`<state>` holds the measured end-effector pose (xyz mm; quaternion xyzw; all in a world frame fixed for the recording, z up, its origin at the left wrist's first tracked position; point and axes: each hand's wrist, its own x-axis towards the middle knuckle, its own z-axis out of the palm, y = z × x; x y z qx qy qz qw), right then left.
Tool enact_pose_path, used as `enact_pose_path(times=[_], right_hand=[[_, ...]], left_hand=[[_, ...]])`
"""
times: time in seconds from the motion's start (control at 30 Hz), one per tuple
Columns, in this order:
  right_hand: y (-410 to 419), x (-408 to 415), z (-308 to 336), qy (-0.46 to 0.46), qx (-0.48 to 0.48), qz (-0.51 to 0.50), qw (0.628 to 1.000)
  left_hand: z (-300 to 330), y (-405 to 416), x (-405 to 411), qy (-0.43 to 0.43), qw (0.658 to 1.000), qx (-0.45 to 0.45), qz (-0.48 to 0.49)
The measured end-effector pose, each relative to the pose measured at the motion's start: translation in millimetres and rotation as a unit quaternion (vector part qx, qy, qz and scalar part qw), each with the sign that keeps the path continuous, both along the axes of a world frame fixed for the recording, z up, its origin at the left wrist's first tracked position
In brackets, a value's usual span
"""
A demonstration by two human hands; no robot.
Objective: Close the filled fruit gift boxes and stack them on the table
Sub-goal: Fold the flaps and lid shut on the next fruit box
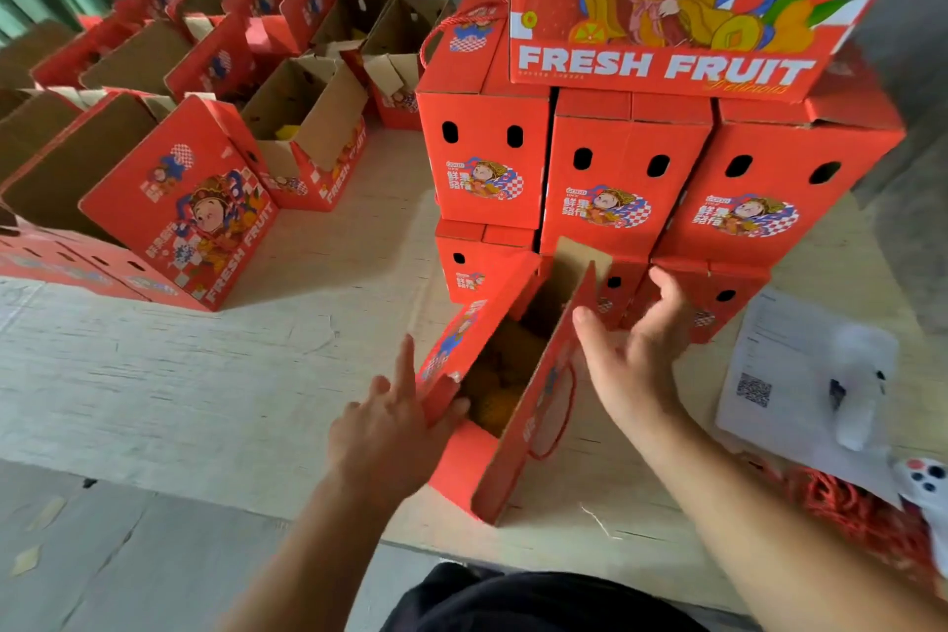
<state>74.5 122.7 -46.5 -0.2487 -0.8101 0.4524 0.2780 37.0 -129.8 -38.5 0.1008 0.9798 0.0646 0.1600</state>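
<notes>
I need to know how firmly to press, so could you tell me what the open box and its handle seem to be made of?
The open box looks like corrugated cardboard: printed red outside, bare brown on the raised flap's inner face. Its handle seems to be thin red cord, though blur leaves that uncertain.

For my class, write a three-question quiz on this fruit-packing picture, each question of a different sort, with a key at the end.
1. True or false: the box in front of the person is already closed.
2. Which hand holds a flap of that box? A) left hand B) right hand C) neither
3. Fill in: the closed boxes behind it are stacked on the ____ side of the table.

Key
1. False: its top is open and orange fruit shows inside.
2. A: the left hand pinches the near flap, thumb inside; the right hand is spread open by the other flap.
3. Right.
</notes>
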Motion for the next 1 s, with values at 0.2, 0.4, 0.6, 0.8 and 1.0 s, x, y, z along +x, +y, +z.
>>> enact_pose_path(times=[0.2, 0.4, 0.6, 0.8, 1.0], right_hand=[[-3.7, -36.7, 22.6, -0.071, -0.242, 0.138, 0.958], [11.9, -77.7, 48.3, -0.21, -0.057, 0.185, 0.958], [11.9, -88.7, 66.3, -0.282, 0.226, 0.258, 0.896], [-7.0, -88.4, 73.2, -0.314, 0.342, 0.258, 0.847], [-25.3, -107.0, 73.7, -0.305, 0.375, 0.234, 0.843]], left_hand=[[23.8, -6.0, -11.0, -0.048, 0.997, 0.03, 0.046], [32.9, -25.0, -29.1, -0.143, 0.972, 0.171, 0.08], [33.5, -9.3, -16.1, -0.101, 0.986, 0.11, 0.07], [25.4, -7.3, -7.9, -0.2, 0.966, 0.156, 0.056], [11.7, 6.3, 9.5, -0.255, 0.801, 0.514, 0.172]])
